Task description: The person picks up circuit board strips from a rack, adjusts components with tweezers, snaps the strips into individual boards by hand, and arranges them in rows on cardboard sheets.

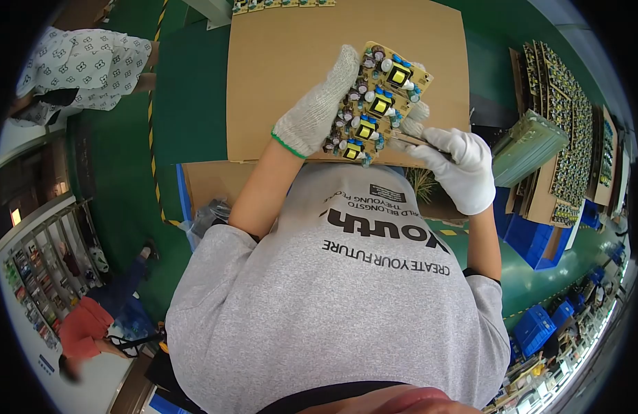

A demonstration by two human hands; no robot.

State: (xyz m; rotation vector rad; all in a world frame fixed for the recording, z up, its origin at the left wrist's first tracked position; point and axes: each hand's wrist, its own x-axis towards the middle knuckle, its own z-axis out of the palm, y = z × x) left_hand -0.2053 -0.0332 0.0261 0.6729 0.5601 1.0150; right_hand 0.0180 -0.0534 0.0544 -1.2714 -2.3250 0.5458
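My left hand (315,103), in a knitted glove with a green cuff, is closed around a panel of circuit boards (382,102). Its thumb lies along the left edge, and gloved fingertips show past the right edge. The panel carries several yellow-and-black transformers, blue parts and capacitors, and is held tilted above the cardboard. My right hand (464,165), in a smooth white glove, pinches a slim metal tool that looks like tweezers (429,143). The tool's tip is close to the panel's lower right edge; whether it touches a part is too small to tell.
A cardboard sheet (284,62) covers the work surface, with more boards (284,4) at its far edge. At the right stand stacked boards on cardboard (564,117), a greenish bundle of trays (531,148) and a blue bin (536,238). Two people (91,324) are at the left.
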